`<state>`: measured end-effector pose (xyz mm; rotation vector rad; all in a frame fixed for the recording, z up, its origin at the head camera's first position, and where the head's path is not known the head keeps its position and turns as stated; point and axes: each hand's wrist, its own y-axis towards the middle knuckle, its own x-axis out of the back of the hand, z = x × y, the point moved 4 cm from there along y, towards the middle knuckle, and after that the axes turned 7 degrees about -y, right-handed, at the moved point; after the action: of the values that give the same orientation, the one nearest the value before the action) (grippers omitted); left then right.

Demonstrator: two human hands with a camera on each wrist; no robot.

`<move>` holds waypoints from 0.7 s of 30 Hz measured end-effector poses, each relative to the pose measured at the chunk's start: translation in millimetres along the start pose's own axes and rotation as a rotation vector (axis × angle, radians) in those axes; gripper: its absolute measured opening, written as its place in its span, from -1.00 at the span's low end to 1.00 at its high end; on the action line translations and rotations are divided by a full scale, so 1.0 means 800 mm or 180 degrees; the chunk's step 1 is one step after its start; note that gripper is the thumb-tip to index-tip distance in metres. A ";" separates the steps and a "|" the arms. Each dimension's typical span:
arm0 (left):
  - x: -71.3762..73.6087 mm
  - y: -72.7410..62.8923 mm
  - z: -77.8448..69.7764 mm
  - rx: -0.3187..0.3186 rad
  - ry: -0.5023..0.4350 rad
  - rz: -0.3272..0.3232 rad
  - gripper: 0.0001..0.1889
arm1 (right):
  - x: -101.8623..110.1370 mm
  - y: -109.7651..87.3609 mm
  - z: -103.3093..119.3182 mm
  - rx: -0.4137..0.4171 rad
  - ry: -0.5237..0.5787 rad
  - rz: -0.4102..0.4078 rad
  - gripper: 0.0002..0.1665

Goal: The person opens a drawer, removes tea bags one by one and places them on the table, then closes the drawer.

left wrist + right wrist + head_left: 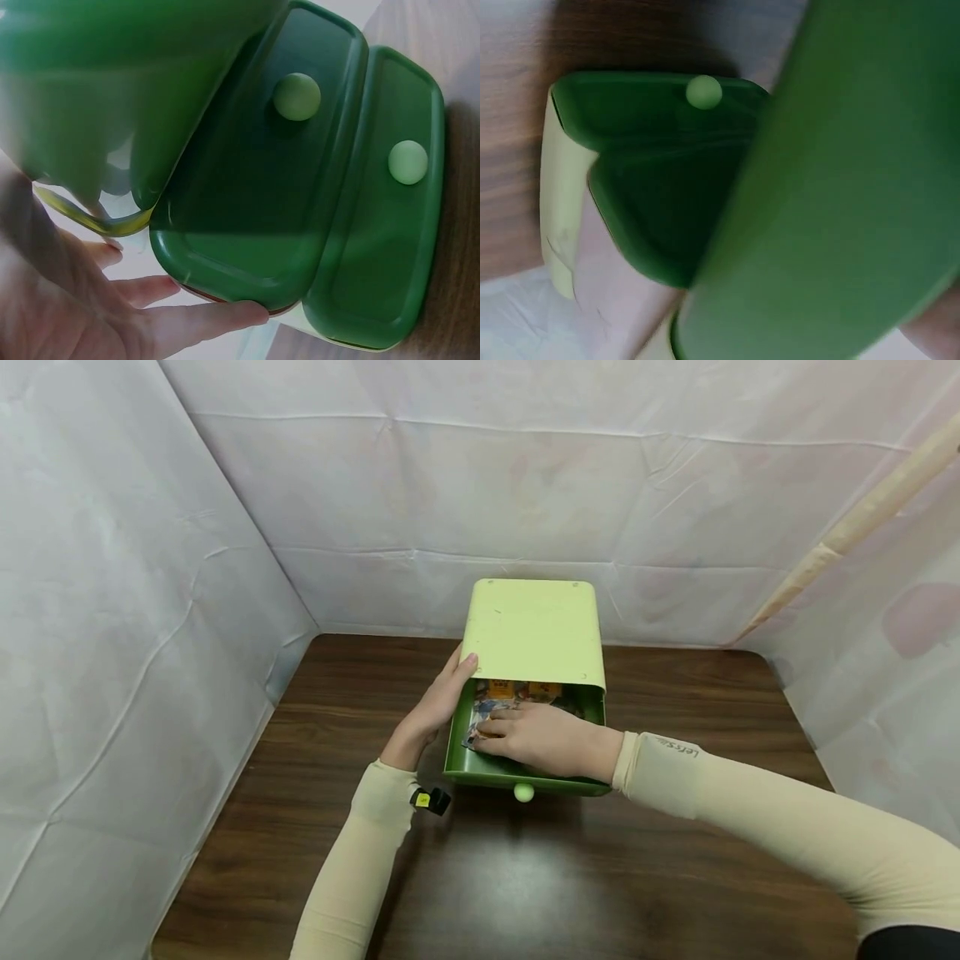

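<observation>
Looking down through the head camera, I meet the round knob (524, 792) first, on the pulled-out green drawer (453, 750). Inside, the right hand (551, 739) reaches over printed packaging (483, 707), which lies beneath the fingertips and beyond them; whether they pinch it, I cannot tell. The left hand (442, 697) lays straight fingers along the side of the pale cabinet (536, 631), before a white sheet (510, 493).
</observation>
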<state>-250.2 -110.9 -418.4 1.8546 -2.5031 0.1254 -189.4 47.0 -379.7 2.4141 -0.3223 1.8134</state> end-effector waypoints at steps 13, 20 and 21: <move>-0.002 0.000 0.001 -0.0083 0.0033 0.0043 -0.30 | 0.010 -0.001 0.008 -0.0055 -0.0041 -0.0565 -0.46; -0.002 -0.002 -0.003 -0.0121 0.0008 0.0015 -0.27 | 0.036 -0.014 0.010 -0.0025 -0.0526 -0.0736 -0.49; -0.001 0.001 0.002 -0.0142 -0.0010 -0.0001 -0.26 | 0.039 -0.018 0.009 -0.0008 -0.0680 -0.0808 -0.49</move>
<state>-250.5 -110.2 -419.7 1.8398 -2.4863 0.0660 -170.8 55.7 -351.1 2.5170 -0.0309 1.4548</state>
